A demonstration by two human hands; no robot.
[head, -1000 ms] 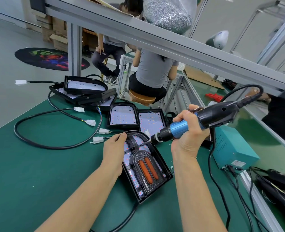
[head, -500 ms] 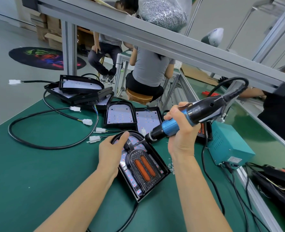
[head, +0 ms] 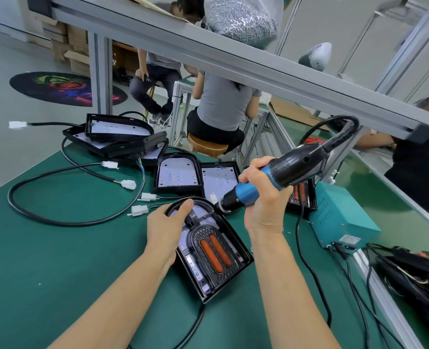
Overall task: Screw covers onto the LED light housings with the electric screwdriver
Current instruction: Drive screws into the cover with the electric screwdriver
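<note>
Your right hand (head: pixel 263 210) has its grip wrapped around the electric screwdriver (head: pixel 271 180), bit angled down at what looks like a screw point near the cover (head: pixel 209 244) top. Your left hand (head: pixel 167 222) lies flat-fingered, pressing the LED housing (head: pixel 241 258) on the green desk (head: pixel 57 260).

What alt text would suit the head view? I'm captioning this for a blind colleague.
A person's right hand grips an electric screwdriver, its tip at the top of a black light housing on a green table, while the left hand rests on the housing's curved end. More housings and cables lie behind.
</note>
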